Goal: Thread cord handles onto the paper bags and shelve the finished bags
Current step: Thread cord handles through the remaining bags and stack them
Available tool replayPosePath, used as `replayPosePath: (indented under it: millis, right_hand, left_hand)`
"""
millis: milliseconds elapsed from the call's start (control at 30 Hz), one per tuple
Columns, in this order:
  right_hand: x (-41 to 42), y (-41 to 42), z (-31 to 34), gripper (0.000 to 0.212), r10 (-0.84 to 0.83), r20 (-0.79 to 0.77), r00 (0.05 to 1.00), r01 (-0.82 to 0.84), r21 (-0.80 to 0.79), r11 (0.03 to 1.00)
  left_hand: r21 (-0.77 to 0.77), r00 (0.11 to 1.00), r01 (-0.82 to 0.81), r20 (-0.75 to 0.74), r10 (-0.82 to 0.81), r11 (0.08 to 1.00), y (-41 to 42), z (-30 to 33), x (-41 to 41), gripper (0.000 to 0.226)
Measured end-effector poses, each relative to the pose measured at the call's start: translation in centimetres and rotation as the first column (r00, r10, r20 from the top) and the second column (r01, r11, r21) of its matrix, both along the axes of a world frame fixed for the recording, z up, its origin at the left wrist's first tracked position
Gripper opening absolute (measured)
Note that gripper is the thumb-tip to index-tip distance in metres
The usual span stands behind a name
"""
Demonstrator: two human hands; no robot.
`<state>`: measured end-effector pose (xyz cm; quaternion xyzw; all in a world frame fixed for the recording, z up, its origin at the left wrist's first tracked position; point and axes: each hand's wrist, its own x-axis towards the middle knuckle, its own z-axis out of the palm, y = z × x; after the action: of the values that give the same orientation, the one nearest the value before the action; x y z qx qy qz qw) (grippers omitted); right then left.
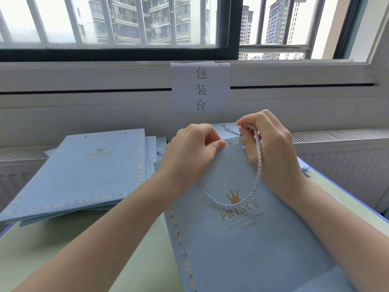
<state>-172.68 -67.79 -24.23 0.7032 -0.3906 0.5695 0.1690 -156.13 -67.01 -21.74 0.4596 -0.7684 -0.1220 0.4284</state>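
Observation:
A light blue paper bag point(242, 249) with a gold crown and "PRINCE" print lies flat in front of me, its top edge lifted. My left hand point(189, 157) pinches that top edge between thumb and fingers. My right hand point(271, 148) grips a twisted white cord point(257, 165) at the bag's top right corner. The cord hangs in a loop across the bag's face and runs under my left wrist. Its end is hidden inside my right fingers.
A stack of flat blue bags point(84, 175) without handles lies to the left on the pale green table point(73, 249). Another bag with a cord point(229, 129) sits behind my hands. A paper sign point(200, 87) hangs on the wall below the barred window.

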Motion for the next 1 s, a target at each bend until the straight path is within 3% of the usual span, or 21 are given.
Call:
replayPosePath:
  millis: [167, 467, 667, 1000]
  right_hand:
    - [0.2, -0.1, 0.2, 0.005, 0.054, 0.080, 0.995, -0.055, 0.014, 0.998]
    - [1.9, -0.7, -3.0, 0.011, 0.138, 0.092, 0.986, -0.163, 0.386, 0.908]
    - [2.6, -0.4, -4.2, 0.008, 0.213, 0.031, 0.977, -0.201, 0.492, 0.847]
    - [2.4, -0.5, -4.4, 0.013, 0.212, 0.167, 0.963, -0.269, 0.578, 0.770]
  left_hand:
    - [0.035, 0.994, -0.084, 0.080, 0.081, 0.996, 0.0, 0.8, 0.8, 0.012]
    - [0.293, 0.925, -0.111, 0.380, -0.010, 0.950, -1.8, 0.6, 2.8, 0.013]
    - [0.529, 0.982, 0.004, 0.158, -0.103, 0.849, -3.0, -1.9, 3.3, 0.014]
    - [0.686, 0.996, 0.085, -0.056, -0.064, 0.723, -3.7, -2.7, 3.7, 0.024]
